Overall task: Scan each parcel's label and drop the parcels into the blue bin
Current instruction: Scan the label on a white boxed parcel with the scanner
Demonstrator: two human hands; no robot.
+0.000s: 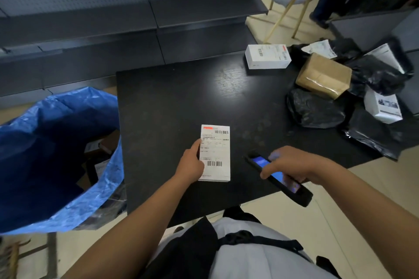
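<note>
White parcel [215, 153] lies label-up on my black table [172, 102]; left hand [190, 163] pinches its left edge, right hand [292, 164] grips the scanner [280, 179] beside it.

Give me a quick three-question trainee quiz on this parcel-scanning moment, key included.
1. True or false: the white labelled parcel on the black table lies label up.
2. Which hand grips the black handheld scanner with the lit blue screen? A left hand B right hand C neither
3. Fill in: the crinkled blue plastic bin stands on the person's ____ side.

Key: 1 true; 2 B; 3 left.
</note>
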